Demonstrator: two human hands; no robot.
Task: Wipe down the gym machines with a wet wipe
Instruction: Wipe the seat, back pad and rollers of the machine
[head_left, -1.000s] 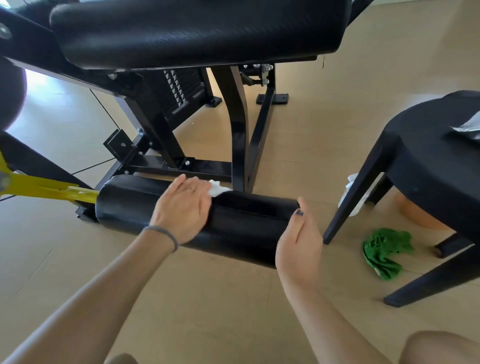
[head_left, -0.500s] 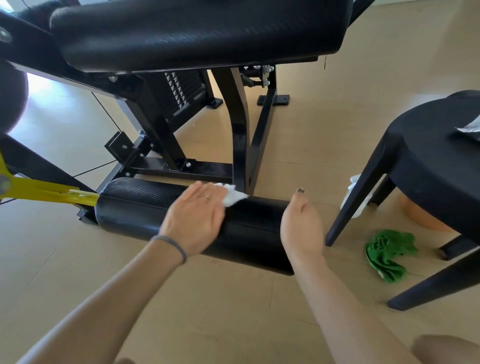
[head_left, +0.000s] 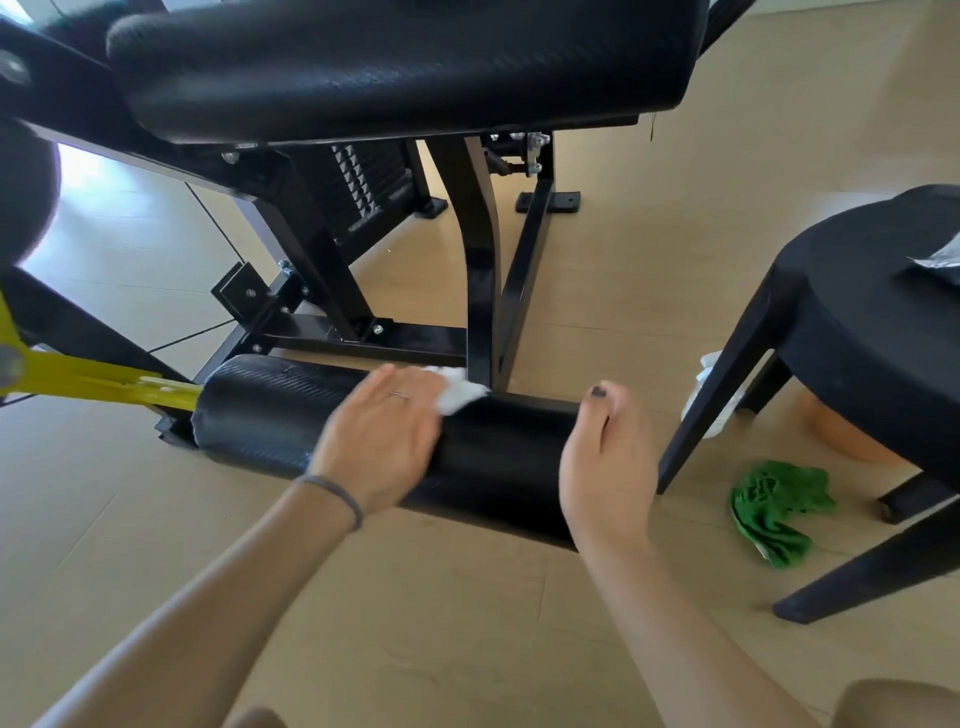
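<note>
A black padded roller (head_left: 498, 452) of the gym machine lies low across the middle of the view, fixed to a yellow arm (head_left: 98, 382) at the left. My left hand (head_left: 382, 439) lies flat on top of the roller and presses a white wet wipe (head_left: 460, 392) against it; the wipe sticks out past my fingertips. My right hand (head_left: 605, 460) cups the roller's right end, thumb up along the top; its fingers are hidden behind the end. The machine's large black seat pad (head_left: 405, 67) hangs above.
The machine's black steel frame (head_left: 480, 270) and weight stack (head_left: 371, 182) stand behind the roller. A black plastic stool (head_left: 852, 332) stands at the right, a silvery packet (head_left: 940, 260) on it. A green cloth (head_left: 774, 512) and a white bottle (head_left: 711, 395) lie on the tan floor underneath.
My left hand has slid the wipe to the right along the roller's top. My right hand has shifted slightly on the roller's right end.
</note>
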